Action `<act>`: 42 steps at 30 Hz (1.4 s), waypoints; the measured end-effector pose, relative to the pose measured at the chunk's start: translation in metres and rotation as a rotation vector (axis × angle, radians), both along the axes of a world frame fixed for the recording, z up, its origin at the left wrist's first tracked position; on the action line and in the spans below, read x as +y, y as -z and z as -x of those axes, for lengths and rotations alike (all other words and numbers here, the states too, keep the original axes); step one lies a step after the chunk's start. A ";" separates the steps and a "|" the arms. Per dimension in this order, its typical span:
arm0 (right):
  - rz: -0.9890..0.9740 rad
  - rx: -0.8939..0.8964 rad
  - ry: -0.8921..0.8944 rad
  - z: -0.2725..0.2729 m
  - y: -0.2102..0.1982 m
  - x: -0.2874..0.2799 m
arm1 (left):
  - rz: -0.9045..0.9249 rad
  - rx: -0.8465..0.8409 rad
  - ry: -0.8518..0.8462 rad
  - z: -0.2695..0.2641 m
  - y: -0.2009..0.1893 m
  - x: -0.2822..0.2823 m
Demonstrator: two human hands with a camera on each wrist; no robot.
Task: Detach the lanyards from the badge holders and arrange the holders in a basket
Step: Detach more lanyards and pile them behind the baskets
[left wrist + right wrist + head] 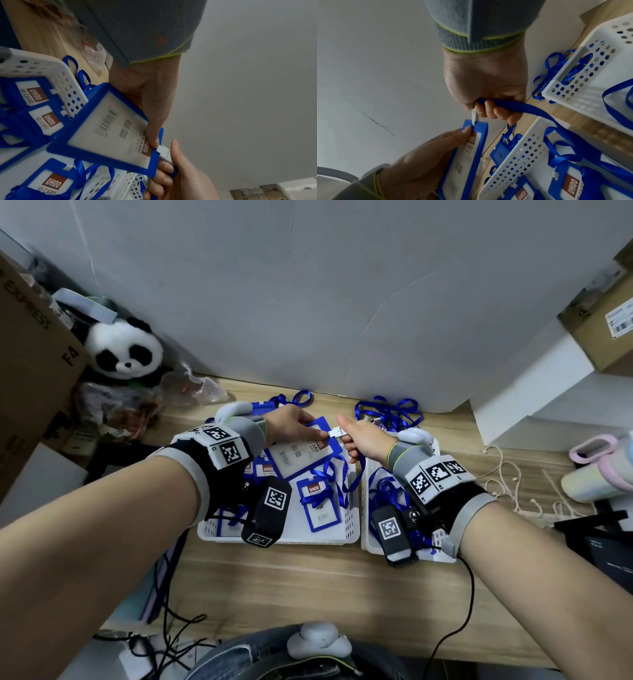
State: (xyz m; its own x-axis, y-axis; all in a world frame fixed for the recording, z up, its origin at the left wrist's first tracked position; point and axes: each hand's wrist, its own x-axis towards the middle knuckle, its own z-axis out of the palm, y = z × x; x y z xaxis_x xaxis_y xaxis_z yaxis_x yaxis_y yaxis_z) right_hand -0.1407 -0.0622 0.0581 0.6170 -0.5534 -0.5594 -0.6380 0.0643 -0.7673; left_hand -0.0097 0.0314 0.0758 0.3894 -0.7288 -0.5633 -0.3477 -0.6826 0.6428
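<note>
A blue badge holder (301, 453) is held above the left white basket (349, 529) on the wooden counter (308, 577). The left hand (291, 426) pinches its top edge, thumb on the card face. The right hand (363, 440) has its fingers (489, 108) curled round the white clip (337, 433) and the blue lanyard (530, 108), which trails toward the right basket (366, 508).

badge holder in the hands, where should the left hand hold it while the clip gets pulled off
Pinch the badge holder by its blue frame right beside the white clip, coming from the left, as the left hand does. The frame is stiff there, and the right hand pulls the opposite way.
</note>
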 end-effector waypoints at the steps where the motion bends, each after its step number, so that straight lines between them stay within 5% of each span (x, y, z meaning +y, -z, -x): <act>1: 0.005 0.002 0.009 -0.001 -0.001 0.000 | 0.031 -0.021 0.000 0.001 0.001 -0.001; 6: -0.106 0.037 0.046 0.000 -0.003 -0.005 | 0.214 -0.096 0.038 0.005 0.003 0.000; 18: -0.271 0.074 0.096 -0.002 -0.011 -0.010 | 0.322 -0.140 0.112 0.001 0.012 -0.004; 42: -0.397 0.146 0.156 -0.002 -0.007 -0.014 | 0.332 -0.266 0.284 0.003 0.008 -0.001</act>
